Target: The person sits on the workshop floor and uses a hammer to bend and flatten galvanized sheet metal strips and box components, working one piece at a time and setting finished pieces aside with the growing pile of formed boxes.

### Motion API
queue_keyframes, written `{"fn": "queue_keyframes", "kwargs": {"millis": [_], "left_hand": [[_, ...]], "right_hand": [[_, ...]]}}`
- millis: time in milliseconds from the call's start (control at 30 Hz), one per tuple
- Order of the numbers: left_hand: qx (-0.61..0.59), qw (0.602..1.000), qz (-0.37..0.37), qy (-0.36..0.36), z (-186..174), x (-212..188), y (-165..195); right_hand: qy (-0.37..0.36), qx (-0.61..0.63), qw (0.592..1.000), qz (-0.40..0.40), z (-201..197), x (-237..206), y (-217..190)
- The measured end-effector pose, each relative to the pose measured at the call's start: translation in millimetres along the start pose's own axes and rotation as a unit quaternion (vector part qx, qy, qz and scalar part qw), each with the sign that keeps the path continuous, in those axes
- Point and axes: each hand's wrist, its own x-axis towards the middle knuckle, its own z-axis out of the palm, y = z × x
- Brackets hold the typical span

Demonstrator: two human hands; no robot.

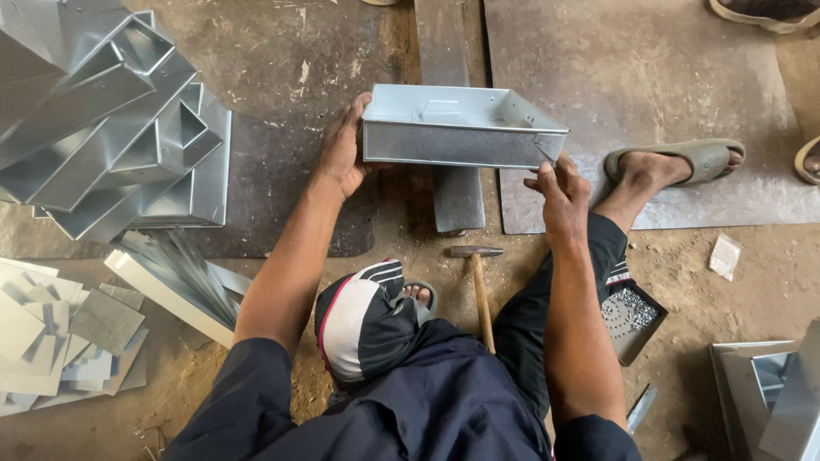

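Surroundings: a stack of finished metal boxes lies at the upper left on the floor. Cut sheet blanks and a bundle of metal strips lie at the lower left. A hammer rests on the floor between the person's legs, directly below the work, head toward it. A small tray of rivets sits beside the right knee. More bent sheet parts lie at the lower right. A flat steel bar runs under the work.

Work item: a shallow rectangular tray of bright galvanised sheet, open side up, with folded corners. It sits over the steel bar, tilted slightly toward the camera.

Hand positions: the left hand is curled round the tray's left end, gripping it. The right hand pinches the tray's near right corner with its fingertips.
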Motion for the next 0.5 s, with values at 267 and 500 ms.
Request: {"fn": "queue_keyframes", "kwargs": {"millis": [267,500], "left_hand": [[0.017,1.000,-0.014,0.012,9.5,-13.5,16.7],[0.053,0.995,-0.063,-0.051,-42.9,-67.2,-27.3]], "right_hand": [[0.009,0.026,1.000,0.011,-2.3,-7.4,-3.6],[0.074,0.107,0.971,0.199,12.2,-143.2,26.6]]}}
